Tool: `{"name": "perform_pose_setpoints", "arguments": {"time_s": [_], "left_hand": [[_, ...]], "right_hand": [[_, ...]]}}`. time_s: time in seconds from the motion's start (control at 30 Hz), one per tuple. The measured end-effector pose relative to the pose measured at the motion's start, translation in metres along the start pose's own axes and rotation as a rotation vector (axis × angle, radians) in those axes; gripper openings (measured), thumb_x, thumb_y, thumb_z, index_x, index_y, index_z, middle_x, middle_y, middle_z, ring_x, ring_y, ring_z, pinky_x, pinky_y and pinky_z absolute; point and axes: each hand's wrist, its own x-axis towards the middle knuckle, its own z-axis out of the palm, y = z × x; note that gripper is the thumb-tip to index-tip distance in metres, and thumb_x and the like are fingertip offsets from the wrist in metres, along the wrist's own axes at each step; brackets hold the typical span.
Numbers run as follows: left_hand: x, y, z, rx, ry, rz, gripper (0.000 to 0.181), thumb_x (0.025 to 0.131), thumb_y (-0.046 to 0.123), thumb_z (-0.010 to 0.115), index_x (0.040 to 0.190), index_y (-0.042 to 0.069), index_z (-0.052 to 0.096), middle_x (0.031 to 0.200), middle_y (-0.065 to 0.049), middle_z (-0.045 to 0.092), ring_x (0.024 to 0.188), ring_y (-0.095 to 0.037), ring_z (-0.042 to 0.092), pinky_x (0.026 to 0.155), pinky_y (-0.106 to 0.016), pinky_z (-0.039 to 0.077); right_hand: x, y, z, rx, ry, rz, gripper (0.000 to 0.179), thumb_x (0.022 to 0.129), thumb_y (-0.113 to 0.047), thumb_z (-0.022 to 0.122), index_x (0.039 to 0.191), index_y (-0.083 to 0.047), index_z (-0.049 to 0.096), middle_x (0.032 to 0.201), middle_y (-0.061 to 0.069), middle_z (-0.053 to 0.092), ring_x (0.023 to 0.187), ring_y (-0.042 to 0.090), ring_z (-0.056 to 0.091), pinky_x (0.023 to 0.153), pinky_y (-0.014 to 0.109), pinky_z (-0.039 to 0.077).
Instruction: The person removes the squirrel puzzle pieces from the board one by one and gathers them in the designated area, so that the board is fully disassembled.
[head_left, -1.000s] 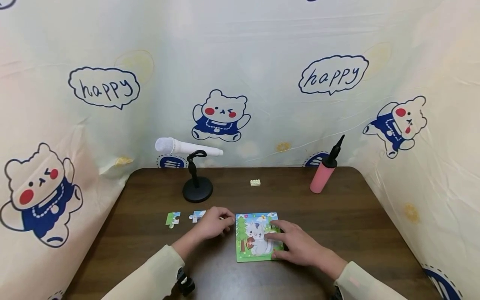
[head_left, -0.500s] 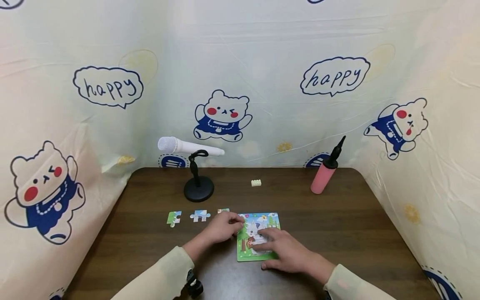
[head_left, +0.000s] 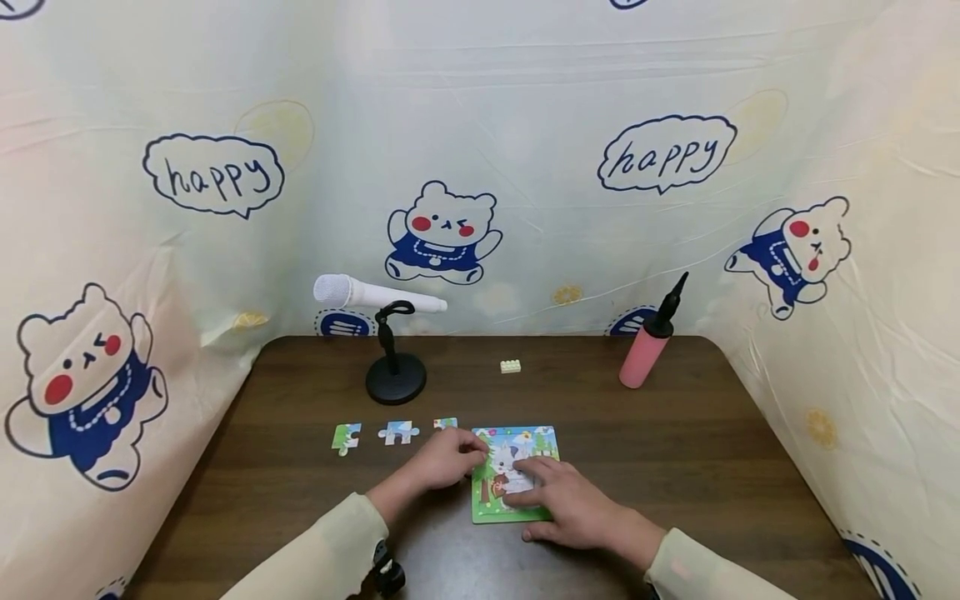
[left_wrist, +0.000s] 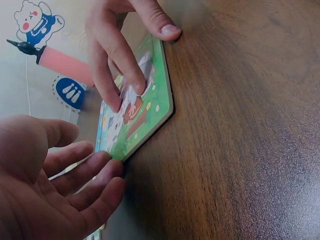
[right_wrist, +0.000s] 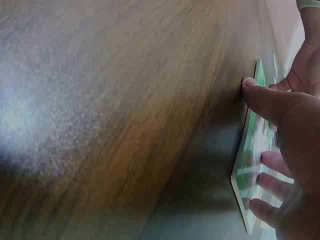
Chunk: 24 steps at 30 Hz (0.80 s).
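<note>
A square picture puzzle (head_left: 487, 510) with a white cartoon animal on green and blue lies flat on the table. My left hand (head_left: 446, 458) is at its left edge; in the left wrist view the loosely bent fingertips (left_wrist: 116, 169) touch that side. Spread over the picture is my right hand (head_left: 576, 505), its fingertips resting on the surface and its thumb (right_wrist: 260, 100) along the near edge. To the left lie three loose jigsaw pieces: a green one (head_left: 345, 437), a pale blue one (head_left: 398, 432), and one (head_left: 446, 423) partly hidden behind my left hand.
A white microphone (head_left: 375, 294) on a black stand (head_left: 396, 379) is at the back left. Further right are a small cream toy brick (head_left: 510, 366) and a pink hand pump (head_left: 645, 354) with a black nozzle. A printed cloth (head_left: 525, 100) hangs behind the table (head_left: 675, 442).
My left hand has moved right to the puzzle's edge, uncovering the blue piece and part of the third. My right hand has shifted left and nearer across the picture.
</note>
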Motion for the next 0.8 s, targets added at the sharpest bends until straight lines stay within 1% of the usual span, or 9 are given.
{"name": "perform_pose_setpoints", "arguments": {"time_s": [0.1,0.3,0.4,0.53,0.67,0.8], "left_hand": [[0.001,0.000,0.000,0.014,0.003,0.002,0.022,0.100,0.016,0.063,0.114,0.003,0.075,0.096,-0.001,0.070,0.074,-0.013,0.059,0.066,-0.031,0.050],[0.002,-0.001,0.002,0.054,0.016,0.018,0.021,0.100,0.018,0.064,0.112,0.006,0.077,0.103,-0.003,0.072,0.085,-0.015,0.059,0.077,-0.036,0.050],[0.003,-0.001,0.002,0.067,0.019,0.032,0.021,0.099,0.017,0.065,0.112,0.005,0.077,0.104,-0.003,0.072,0.089,-0.016,0.059,0.080,-0.038,0.051],[0.004,0.001,0.002,0.072,0.009,0.047,0.020,0.099,0.017,0.065,0.110,0.005,0.077,0.102,-0.002,0.072,0.087,-0.015,0.060,0.080,-0.039,0.051],[0.007,0.000,0.004,0.075,-0.002,0.048,0.018,0.099,0.016,0.065,0.108,0.005,0.077,0.100,-0.001,0.072,0.087,-0.015,0.061,0.080,-0.039,0.052],[0.011,-0.001,0.006,0.088,0.005,0.053,0.018,0.097,0.013,0.067,0.108,0.004,0.076,0.098,-0.002,0.072,0.088,-0.014,0.062,0.081,-0.039,0.054]], "right_hand": [[0.000,0.000,0.000,-0.007,-0.010,0.004,0.049,0.095,-0.053,0.068,0.141,-0.042,0.060,0.157,0.009,0.046,0.144,0.033,0.043,0.111,0.061,0.038],[0.002,-0.001,-0.001,-0.029,-0.027,-0.010,0.050,0.096,-0.052,0.066,0.144,-0.043,0.057,0.158,0.009,0.045,0.145,0.031,0.042,0.111,0.061,0.038],[0.002,-0.001,-0.002,-0.043,-0.023,-0.021,0.050,0.096,-0.051,0.067,0.145,-0.043,0.056,0.157,0.010,0.046,0.145,0.031,0.043,0.111,0.060,0.039],[0.001,-0.002,-0.003,-0.064,-0.017,-0.025,0.051,0.096,-0.051,0.068,0.145,-0.043,0.056,0.156,0.011,0.047,0.144,0.031,0.044,0.110,0.060,0.040],[0.002,-0.003,-0.004,-0.088,-0.026,-0.028,0.051,0.095,-0.052,0.067,0.144,-0.043,0.057,0.155,0.010,0.048,0.143,0.030,0.044,0.111,0.058,0.041],[0.004,-0.005,-0.005,-0.110,-0.026,-0.033,0.050,0.095,-0.054,0.067,0.143,-0.043,0.057,0.155,0.010,0.049,0.142,0.029,0.045,0.110,0.056,0.042]]}}
